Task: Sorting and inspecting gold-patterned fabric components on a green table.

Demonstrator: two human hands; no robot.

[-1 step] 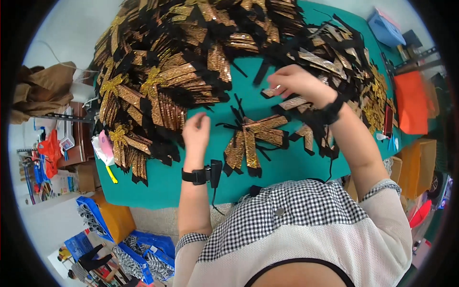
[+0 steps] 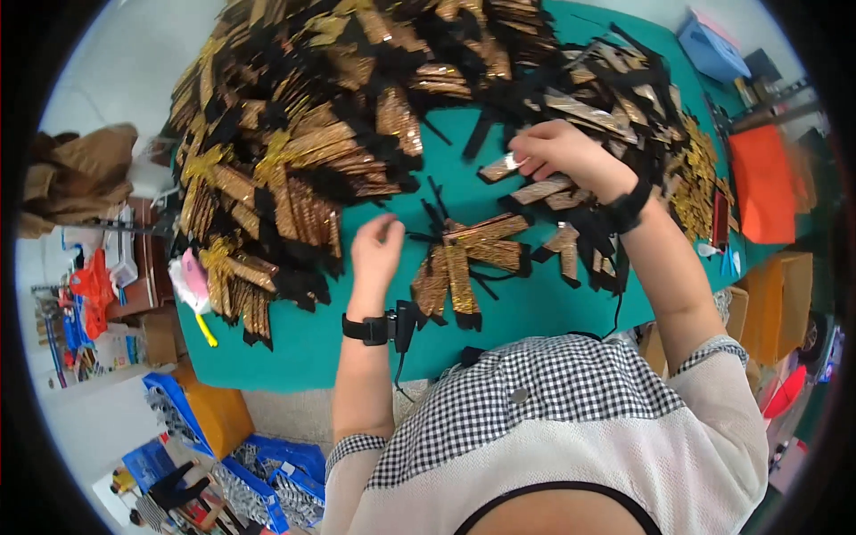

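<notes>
My left hand (image 2: 376, 248) hovers over the green cloth, fingers part-curled with a gap between thumb and forefinger, nothing in it. To its right lies a bundle of gold sequined strips (image 2: 459, 272) with black ends, fanned out, thin black cords at its top. My right hand (image 2: 557, 152) is farther away on the right, fingertips closed at the end of a gold sequined strip (image 2: 496, 169) with a black tip. More loose strips (image 2: 539, 190) lie just below that hand.
Gold-and-black sequined bundles (image 2: 312, 147) are heaped at the left and back. Gold cut pieces (image 2: 700, 174) lie at the right, near an orange sheet (image 2: 762, 187). A blue box (image 2: 713, 49) is at the far right. Blue crates (image 2: 267, 481) stand on the floor at lower left.
My right hand's fingers have drawn back slightly to the right and closed on the strip's end. My left hand's thumb and forefinger have parted. The whole view has shifted slightly.
</notes>
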